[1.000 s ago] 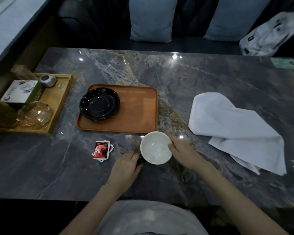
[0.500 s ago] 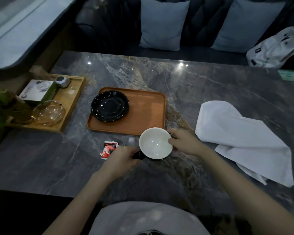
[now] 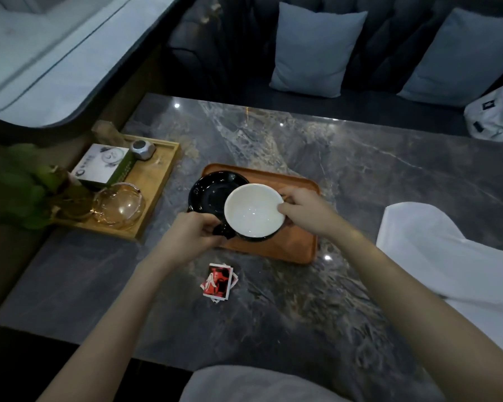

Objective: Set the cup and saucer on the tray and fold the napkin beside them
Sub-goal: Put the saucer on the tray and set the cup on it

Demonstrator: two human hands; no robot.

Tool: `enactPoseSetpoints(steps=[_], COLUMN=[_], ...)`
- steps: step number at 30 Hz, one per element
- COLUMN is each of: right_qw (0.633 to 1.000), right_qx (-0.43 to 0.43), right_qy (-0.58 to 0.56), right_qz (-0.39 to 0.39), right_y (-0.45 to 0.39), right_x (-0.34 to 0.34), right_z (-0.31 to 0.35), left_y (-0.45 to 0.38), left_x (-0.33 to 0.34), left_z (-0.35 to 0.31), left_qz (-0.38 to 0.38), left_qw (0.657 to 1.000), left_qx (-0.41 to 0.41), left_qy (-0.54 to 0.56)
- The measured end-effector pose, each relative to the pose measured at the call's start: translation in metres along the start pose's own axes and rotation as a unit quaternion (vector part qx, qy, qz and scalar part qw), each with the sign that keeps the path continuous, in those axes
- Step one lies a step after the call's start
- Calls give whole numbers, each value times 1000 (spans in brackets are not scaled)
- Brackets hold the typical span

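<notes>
- The cup [image 3: 253, 210], white inside and dark outside, is held over the orange tray [image 3: 299, 245]; it overlaps the near-right part of the black saucer [image 3: 209, 192] in the head view, so the saucer's centre lies to the cup's left and a little farther from the person; whether the cup already touches the saucer or the tray cannot be told.
- The left hand [image 3: 193, 233] curls its fingers round the dark handle at the cup's near-left; the right hand [image 3: 305, 211] pinches the far-right rim, thumb on the lip; both hands are on the cup, so neither is free for the napkin.
- The handle points toward the person's left, so the line from handle to rim runs roughly along the tray's long side; the move most likely called for is a short shift left and away, then a lowering onto the saucer's well.
- The saucer sits at the tray's left end, its left edge seemingly over the tray's rim; a hard landing off-centre could tip or slide it.
- The napkin [image 3: 447, 256] lies unfolded on the marble table [image 3: 360, 169], well apart to the right, nearer the right hand; bare table shows between tray and napkin for the fold.
- A small red packet [image 3: 219, 281] lies just in front of the tray; a wooden tray [image 3: 157, 198] with a glass bowl [image 3: 119, 205] stands near on the left, limiting room that side.
</notes>
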State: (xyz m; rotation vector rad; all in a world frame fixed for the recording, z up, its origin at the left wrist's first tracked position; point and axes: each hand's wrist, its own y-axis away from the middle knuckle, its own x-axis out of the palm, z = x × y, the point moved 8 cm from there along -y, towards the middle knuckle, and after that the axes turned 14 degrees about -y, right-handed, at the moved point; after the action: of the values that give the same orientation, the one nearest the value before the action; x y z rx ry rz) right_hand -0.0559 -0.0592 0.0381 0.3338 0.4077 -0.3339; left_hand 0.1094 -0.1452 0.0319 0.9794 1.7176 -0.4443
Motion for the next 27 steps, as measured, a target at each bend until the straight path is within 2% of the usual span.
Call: enactPoseSetpoints(steps=[5,12,27], right_qw=[1000,993,994], right_qx=[1,44,51], right_qy=[-21,-106,-90], right_qz=[-16,-19,-16], right_y=[-40,-89,-122], right_x=[16,47,68], right_z=[3,-24,-51], left_y=[-21,-46,-61], left_x=[-13,0,14], left_z=[33,75,98], left_qz=[-47,-64,-63], left_qw=[998,991,986], left_qx=[-30,-105,-153], left_qy=[19,51,6])
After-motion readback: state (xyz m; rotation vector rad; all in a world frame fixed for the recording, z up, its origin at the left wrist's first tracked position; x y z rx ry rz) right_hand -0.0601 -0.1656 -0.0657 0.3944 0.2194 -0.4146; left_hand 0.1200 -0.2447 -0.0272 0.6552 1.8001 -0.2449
